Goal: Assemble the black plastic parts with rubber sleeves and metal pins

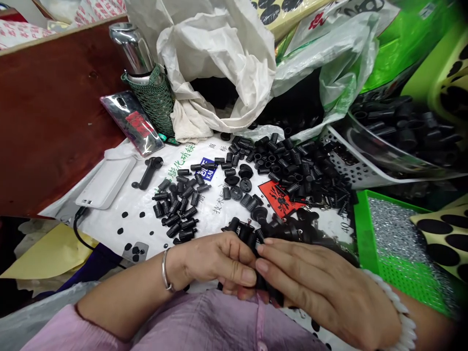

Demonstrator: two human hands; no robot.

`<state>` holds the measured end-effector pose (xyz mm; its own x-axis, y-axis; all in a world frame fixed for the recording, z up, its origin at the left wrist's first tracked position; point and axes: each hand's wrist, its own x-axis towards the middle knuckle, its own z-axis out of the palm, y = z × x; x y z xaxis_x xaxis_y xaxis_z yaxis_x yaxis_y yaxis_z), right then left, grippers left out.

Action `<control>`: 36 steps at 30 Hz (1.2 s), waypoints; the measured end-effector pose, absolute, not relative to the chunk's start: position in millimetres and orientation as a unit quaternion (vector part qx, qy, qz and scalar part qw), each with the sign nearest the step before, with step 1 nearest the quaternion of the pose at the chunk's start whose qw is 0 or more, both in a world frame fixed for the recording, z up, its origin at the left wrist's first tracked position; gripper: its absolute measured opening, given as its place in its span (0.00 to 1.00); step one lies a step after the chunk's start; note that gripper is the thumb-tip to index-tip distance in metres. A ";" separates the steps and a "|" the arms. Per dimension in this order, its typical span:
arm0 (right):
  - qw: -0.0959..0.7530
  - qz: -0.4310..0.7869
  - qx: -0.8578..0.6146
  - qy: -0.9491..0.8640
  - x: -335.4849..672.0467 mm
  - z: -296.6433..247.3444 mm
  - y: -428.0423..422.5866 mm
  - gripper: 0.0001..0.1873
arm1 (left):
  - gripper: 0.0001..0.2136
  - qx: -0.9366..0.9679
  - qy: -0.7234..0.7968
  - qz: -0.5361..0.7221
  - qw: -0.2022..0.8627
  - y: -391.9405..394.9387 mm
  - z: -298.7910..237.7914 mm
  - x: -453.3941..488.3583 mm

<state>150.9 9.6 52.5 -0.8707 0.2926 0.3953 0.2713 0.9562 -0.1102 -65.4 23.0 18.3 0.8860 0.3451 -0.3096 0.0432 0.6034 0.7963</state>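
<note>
My left hand [215, 263] and my right hand [314, 287] meet at the bottom centre, fingers pinched together on a small black plastic part [260, 282] held between them. More black parts show just beyond the fingertips [252, 231]. A pile of short black plastic tubes [179, 204] lies on the white printed sheet [219, 204] to the left. A bigger heap of black tubes and caps [292, 165] spreads across the centre right. A metal bangle circles my left wrist, a white bead bracelet my right.
A green tray of small silvery pieces [398, 243] sits at the right. A white basket of black tubes [398, 131] stands behind it. At the back are a steel flask [139, 58], a phone [131, 122], white plastic bags [219, 58] and a white power bank [106, 183].
</note>
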 end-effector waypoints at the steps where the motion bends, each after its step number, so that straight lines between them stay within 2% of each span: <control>1: 0.206 0.026 -0.165 -0.964 151.1 50.2 8.3 0.19 | 0.22 0.452 0.235 0.099 0.855 22.1 19.5 -65.2; 5: 0.201 0.022 -0.235 -0.951 149.5 45.8 4.1 0.19 | 0.14 0.604 0.278 0.170 0.728 18.8 33.3 -65.3; 9: 0.238 0.031 -0.282 -0.929 141.8 43.9 3.6 0.19 | 0.08 0.790 0.302 0.227 0.483 14.2 41.3 -63.8; 12: 0.271 0.063 -0.322 -0.905 133.4 39.7 3.7 0.18 | 0.08 0.845 0.343 0.250 0.325 11.4 34.2 -59.7; 16: 0.292 0.066 -0.396 -0.868 126.1 39.3 4.2 0.14 | 0.10 0.839 0.362 0.316 0.255 13.4 22.5 -52.6; 19: 0.277 0.078 -0.413 -0.864 128.0 50.1 7.0 0.14 | 0.09 0.808 0.349 0.357 0.312 19.1 21.9 -49.9; 22: 0.228 0.070 -0.414 -0.879 133.6 64.6 9.8 0.24 | 0.08 0.782 0.350 0.341 0.387 24.2 25.9 -50.0; 24: 0.207 0.060 -0.406 -0.888 136.5 70.7 11.0 0.28 | 0.08 0.788 0.353 0.329 0.383 25.1 27.7 -50.6; 28: 0.192 0.083 -0.380 -0.901 139.3 68.8 13.2 0.15 | 0.11 0.807 0.344 0.334 0.344 23.7 30.1 -52.3; 30: 0.198 0.066 -0.349 -0.914 142.1 63.8 14.6 0.14 | 0.10 0.776 0.341 0.304 0.435 24.8 32.5 -54.5; 32: 0.196 0.035 -0.299 -0.933 146.6 60.0 16.1 0.17 | 0.10 0.697 0.322 0.243 0.593 27.7 34.7 -57.9; 34: 0.180 0.018 -0.238 -0.954 151.3 59.5 17.5 0.19 | 0.13 0.592 0.279 0.170 0.737 31.3 34.1 -61.4; 36: 0.167 0.015 -0.194 -0.967 154.0 62.8 18.8 0.20 | 0.17 0.502 0.238 0.121 0.822 33.9 29.4 -63.8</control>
<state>154.0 18.8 62.8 -0.8688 0.3803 0.3171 0.3700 0.9242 -0.0945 -63.8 33.9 29.4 0.8573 0.4386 -0.2696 0.0397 0.4656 0.8841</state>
